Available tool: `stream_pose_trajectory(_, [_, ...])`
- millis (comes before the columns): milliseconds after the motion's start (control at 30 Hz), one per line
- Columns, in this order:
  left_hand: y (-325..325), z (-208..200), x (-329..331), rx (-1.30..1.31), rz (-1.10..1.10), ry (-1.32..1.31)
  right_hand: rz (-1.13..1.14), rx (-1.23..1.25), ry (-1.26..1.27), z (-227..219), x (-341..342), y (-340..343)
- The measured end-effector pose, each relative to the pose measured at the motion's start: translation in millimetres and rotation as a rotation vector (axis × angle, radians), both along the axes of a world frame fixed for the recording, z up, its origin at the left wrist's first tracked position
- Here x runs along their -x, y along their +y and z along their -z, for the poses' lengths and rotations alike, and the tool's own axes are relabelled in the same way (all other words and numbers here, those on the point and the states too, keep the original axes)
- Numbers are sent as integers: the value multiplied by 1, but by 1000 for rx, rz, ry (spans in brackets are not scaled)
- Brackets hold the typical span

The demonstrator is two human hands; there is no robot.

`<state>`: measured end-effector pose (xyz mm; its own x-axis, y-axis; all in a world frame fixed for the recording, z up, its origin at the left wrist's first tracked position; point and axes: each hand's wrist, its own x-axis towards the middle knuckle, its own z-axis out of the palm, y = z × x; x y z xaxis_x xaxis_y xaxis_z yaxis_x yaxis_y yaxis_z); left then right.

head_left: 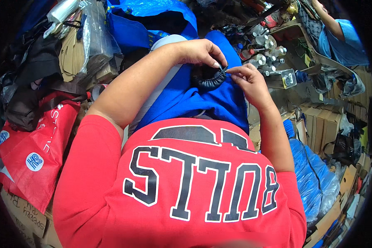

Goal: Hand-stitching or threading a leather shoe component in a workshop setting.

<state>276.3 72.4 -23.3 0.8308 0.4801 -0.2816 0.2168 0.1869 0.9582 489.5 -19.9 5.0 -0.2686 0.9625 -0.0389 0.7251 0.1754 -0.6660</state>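
Observation:
A black, glossy, ridged ring [211,84], like a coil or a wrapped band, rests over my lap on the blue shorts [165,105]. My left hand [200,53] bends over its top right side, thumb and fingers pinched at a small black end or knot. From the right, my right hand [251,84] pinches the same spot with thumb and forefinger, the fingertips of both hands almost touching. What the ring is made of, I cannot make out. The inside of the left fingers is partly hidden.
Beyond my knees lies an open blue bag [153,29]. Several plastic bottles [264,53] stand at the far right. A red bag [37,144] and cardboard are at left; stacked cardboard [320,128] and a blue plastic bag [308,177] at right. Another person's arm [330,22] shows at the upper right.

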Motion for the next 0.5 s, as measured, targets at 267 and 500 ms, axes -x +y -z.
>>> stream_pose_trajectory(267, [9,4,-6,-134,57,73,69,570,636,21,-16,17])
stream_pose_trajectory(500, [19,-7,-11,-166,155,182,95,198,473,34,3,0])
